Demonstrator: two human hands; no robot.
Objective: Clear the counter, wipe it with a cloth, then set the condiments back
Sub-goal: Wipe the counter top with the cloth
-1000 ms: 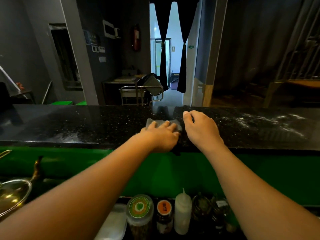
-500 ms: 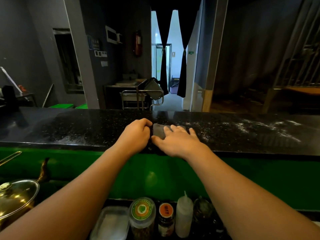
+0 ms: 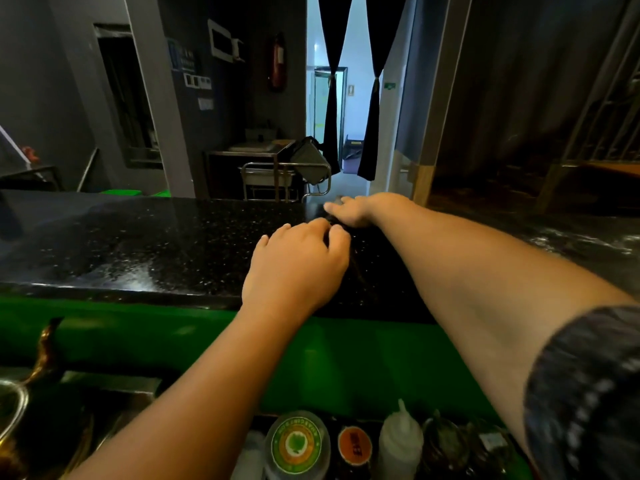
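Note:
The black speckled counter (image 3: 138, 244) runs across the view above a green front. My right hand (image 3: 362, 209) lies flat, reaching to the counter's far edge. It presses down on the grey cloth (image 3: 334, 201), which shows only as a sliver past the fingertips. Just behind that wrist, my left hand (image 3: 298, 261) rests on the counter with its fingers curled; nothing shows in it. The condiments stand on a lower shelf at the bottom: a green-lidded jar (image 3: 296, 445), an orange-lidded jar (image 3: 354, 445), a white squeeze bottle (image 3: 398, 441) and dark jars (image 3: 446, 445).
White streaks (image 3: 588, 244) mark the counter's right part. A wet sheen (image 3: 128, 271) covers the left part. A pan with a brass handle (image 3: 45, 351) sits low at the left. Beyond the counter are a metal trolley (image 3: 277, 174) and a curtained doorway (image 3: 349, 98).
My right hand has slid from the counter's near half to its far edge with the cloth. My left hand has shifted slightly right and now sits behind it. The view has moved closer.

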